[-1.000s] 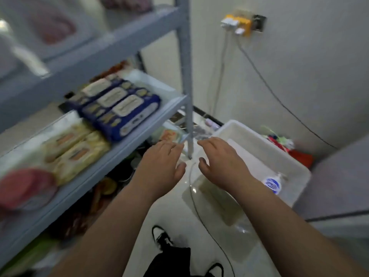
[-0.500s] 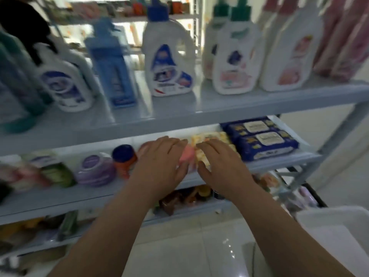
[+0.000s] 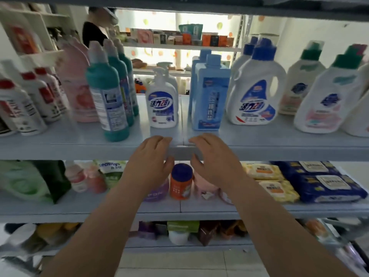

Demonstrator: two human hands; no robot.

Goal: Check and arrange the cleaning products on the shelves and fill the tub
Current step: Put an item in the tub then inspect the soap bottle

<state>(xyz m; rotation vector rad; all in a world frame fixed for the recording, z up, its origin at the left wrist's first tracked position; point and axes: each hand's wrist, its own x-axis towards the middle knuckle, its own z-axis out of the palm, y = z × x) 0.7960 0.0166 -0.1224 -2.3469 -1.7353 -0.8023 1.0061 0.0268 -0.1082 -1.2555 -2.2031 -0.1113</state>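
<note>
My left hand [image 3: 150, 158] and my right hand [image 3: 214, 158] hover side by side, empty, in front of the grey shelf's front edge [image 3: 179, 151]. Their fingers are relaxed and point at the shelf. Just behind them stand a white pump bottle [image 3: 164, 100] and a light blue rectangular bottle [image 3: 209, 96]. A white detergent jug with a blue cap [image 3: 256, 88] is to the right, teal bottles [image 3: 108, 96] to the left. The tub is out of view.
An orange jar with a blue lid [image 3: 181, 181] sits on the lower shelf between my wrists. Yellow wipe packs [image 3: 269, 180] and dark blue packs [image 3: 323, 182] lie to its right. White bottles with red caps [image 3: 24, 104] stand far left. A person [image 3: 95, 31] stands behind the shelving.
My view swung from the white tub on the floor up to the shelves. Both hands rose from the lower shelf level to the edge of the bottle shelf, still empty.
</note>
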